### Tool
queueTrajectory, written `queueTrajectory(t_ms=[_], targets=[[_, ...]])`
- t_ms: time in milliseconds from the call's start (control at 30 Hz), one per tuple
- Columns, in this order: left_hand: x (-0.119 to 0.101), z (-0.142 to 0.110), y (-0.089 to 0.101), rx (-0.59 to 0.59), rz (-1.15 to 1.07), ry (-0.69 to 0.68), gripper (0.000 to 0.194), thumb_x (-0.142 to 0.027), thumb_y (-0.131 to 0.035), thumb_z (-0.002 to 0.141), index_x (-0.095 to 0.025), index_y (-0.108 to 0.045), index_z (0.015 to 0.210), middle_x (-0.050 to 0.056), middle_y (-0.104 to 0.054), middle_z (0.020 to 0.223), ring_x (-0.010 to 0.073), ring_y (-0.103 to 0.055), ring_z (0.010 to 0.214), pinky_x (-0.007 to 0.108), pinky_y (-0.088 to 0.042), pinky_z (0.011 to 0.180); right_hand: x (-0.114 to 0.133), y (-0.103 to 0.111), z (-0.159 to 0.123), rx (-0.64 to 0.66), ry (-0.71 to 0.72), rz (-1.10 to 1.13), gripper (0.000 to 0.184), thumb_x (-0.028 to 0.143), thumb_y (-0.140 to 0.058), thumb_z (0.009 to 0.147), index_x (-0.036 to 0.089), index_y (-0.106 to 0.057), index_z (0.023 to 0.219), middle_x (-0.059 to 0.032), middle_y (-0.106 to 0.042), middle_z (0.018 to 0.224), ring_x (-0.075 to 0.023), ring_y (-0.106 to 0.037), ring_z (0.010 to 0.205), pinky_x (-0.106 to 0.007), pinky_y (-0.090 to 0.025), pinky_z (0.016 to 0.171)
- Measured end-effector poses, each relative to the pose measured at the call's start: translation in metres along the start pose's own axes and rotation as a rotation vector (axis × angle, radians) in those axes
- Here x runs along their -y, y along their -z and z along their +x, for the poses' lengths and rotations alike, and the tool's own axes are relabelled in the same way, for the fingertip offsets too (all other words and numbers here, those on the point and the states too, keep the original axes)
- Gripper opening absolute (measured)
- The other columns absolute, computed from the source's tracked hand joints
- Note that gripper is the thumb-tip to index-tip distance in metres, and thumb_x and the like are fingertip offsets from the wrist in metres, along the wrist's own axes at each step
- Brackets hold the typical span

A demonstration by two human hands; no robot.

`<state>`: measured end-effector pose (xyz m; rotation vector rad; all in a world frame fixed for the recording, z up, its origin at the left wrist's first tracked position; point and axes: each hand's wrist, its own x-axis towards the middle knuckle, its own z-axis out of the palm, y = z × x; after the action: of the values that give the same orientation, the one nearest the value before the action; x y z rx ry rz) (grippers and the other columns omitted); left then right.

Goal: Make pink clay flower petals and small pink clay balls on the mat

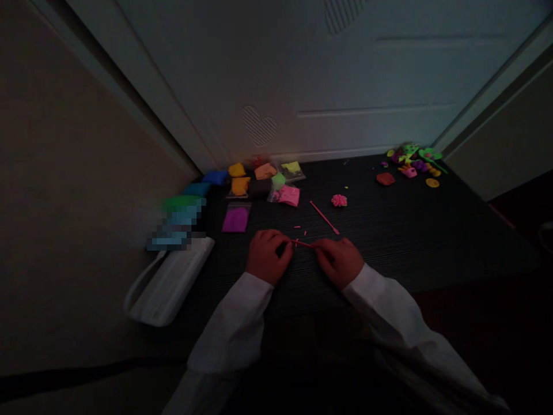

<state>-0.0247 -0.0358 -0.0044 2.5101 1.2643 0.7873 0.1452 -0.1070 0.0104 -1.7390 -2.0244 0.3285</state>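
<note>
Together, left hand and right hand pinch a thin pink strip in closed fingers above the dark table.

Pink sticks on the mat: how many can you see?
2: one thin pink stick between the left hand and right hand; a longer pink stick lies beyond them. Dim light may hide others.

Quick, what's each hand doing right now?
Left hand: closed, pinching one end of the thin pink clay strip.
Right hand: closed on its other end.
</note>
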Motion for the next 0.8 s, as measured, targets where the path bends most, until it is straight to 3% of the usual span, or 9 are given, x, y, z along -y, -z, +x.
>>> queueTrajectory(t_ms=[300, 800], targets=[[0.0012, 0.0012, 0.0019, -0.028, 0.015, 0.031, 0.016, -0.025, -0.046, 0.074, -0.017, -0.058, 0.08, 0.004, -0.058, 0.082, 0.0167, -0.049, 0.083, 0.032, -0.038, 0.078, 0.0017, -0.0004, 0.0026, 0.08, -0.009, -0.129, 0.021, 0.022, -0.035, 0.08, 0.021, -0.05, 0.096, -0.0016, -0.062, 0.081, -0.0133, -0.055, 0.076, -0.027, -0.026, 0.067], [0.0025, 0.0012, 0.0007, -0.043, 0.018, 0.066, 0.016, -0.025, -0.045, 0.074, -0.018, -0.058, 0.08, 0.004, -0.058, 0.081, 0.0172, -0.049, 0.083, 0.033, -0.039, 0.078, 0.0041, -0.0002, -0.0005, 0.052, -0.075, -0.252, 0.02, 0.026, -0.036, 0.079, 0.022, -0.053, 0.088, -0.0013, -0.061, 0.075, -0.0141, -0.054, 0.072, -0.028, -0.024, 0.065]])
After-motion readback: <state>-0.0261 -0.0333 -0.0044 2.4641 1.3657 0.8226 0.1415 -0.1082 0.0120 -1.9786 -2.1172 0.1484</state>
